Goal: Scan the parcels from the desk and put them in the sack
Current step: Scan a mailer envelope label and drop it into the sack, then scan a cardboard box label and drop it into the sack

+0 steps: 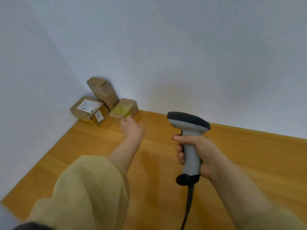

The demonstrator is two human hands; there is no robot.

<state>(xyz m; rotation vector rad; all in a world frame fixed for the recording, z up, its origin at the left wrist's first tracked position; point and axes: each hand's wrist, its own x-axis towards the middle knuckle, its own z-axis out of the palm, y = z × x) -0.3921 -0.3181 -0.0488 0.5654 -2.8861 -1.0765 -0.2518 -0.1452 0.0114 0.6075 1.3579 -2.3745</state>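
A plain, pale wall (pixel 182 47) stands far past both hands and fills the top of the view. It is bluish white. A second wall (pixel 25 80) of the same colour runs along the side, out beyond the left hand (pixel 131 128). The two walls meet in a corner (pixel 66 60), up past the left hand. A soft grey shadow (pixel 166 95) lies on the far wall, above the right hand (pixel 197 153) and a bit to its left.

Contact between left hand (pixel 132 128) and parcel (pixel 123 110) blurred; scanner cable (pixel 187 205) cut off below.
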